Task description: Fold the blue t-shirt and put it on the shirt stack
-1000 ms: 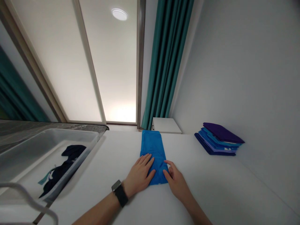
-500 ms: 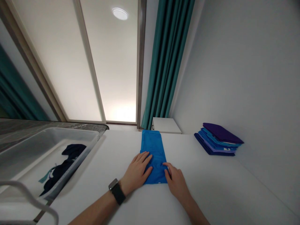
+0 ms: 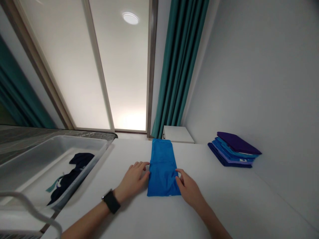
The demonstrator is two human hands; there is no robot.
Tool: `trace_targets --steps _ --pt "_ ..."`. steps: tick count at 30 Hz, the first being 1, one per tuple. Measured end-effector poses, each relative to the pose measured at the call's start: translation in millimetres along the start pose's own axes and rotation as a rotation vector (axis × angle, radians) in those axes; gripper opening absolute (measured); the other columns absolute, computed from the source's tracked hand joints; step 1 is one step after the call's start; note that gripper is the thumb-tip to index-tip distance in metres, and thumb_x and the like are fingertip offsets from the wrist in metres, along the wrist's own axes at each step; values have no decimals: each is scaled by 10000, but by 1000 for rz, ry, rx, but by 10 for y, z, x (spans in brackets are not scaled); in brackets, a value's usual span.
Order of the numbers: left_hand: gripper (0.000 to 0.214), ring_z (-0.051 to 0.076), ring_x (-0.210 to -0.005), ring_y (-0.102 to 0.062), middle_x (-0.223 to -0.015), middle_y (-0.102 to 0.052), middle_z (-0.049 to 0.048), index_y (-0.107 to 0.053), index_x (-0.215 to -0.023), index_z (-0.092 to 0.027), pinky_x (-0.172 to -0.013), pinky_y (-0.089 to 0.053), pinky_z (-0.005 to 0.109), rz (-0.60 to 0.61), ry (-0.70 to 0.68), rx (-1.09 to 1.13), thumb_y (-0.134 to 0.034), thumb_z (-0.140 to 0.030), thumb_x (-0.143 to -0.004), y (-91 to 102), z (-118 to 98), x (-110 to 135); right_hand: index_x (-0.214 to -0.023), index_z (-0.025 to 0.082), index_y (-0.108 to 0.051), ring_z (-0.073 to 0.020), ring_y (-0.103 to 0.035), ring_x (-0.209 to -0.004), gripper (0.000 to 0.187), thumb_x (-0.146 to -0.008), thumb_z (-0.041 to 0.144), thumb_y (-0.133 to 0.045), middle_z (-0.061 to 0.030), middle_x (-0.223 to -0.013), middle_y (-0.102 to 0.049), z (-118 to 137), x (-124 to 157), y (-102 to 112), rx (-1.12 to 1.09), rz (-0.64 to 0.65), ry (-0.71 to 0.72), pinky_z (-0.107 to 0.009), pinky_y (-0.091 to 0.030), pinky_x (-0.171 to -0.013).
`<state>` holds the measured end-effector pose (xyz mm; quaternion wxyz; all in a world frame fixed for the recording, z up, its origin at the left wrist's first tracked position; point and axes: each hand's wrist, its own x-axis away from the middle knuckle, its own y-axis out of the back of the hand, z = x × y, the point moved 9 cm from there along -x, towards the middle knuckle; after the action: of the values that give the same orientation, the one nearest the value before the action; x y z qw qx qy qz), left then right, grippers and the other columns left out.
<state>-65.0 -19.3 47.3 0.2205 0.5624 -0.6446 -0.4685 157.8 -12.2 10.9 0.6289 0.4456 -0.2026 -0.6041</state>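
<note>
A bright blue folded garment (image 3: 162, 179) lies as a long narrow strip on the white table, with a crease across its middle. My left hand (image 3: 133, 179), a dark watch on its wrist, rests beside the strip's left edge. Its thumb and forefinger are apart, the tips at the cloth's edge. On the opposite side my right hand (image 3: 189, 189) has thumb and forefinger at the right edge, where the fabric puckers between them. The other fingers of that hand curl under, partly hidden.
A stack of folded clothes (image 3: 234, 151), purple on top, stands at the right by the wall. To the left, a translucent bin (image 3: 99, 151) holds dark clothing (image 3: 72, 176). A grey curved tube (image 3: 32, 210) crosses the lower left corner. Beyond the table is a white cabinet (image 3: 178, 133).
My left hand has slid off the top of the blue garment to its left edge. My right hand stays at the right edge. The garment's near part looks smoother and a little wider.
</note>
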Motion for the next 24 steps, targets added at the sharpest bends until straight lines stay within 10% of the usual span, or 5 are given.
trace_targets --steps 14,24 --pt "250 262 -982 -539 -1031 -592 90 -633 -1091 -222 -885 -405 403 169 -292 -295 -525 -346 -903 -346 -151 -703 -1008 203 -612 -283 -521 -984 159 -869 264 -564 -134 -1005 -607 372 -714 -254 415 52 176 -400 -389 -843" --pt "301 268 -1045 -545 -1108 -610 97 -610 -1158 -214 -901 -404 395 200 -356 -238 -543 -294 -875 -346 -279 -759 -934 202 -559 -176 -559 -897 141 -816 124 -573 -38 -953 -549 342 -797 -311 86 322 212 -283 -405 -812"
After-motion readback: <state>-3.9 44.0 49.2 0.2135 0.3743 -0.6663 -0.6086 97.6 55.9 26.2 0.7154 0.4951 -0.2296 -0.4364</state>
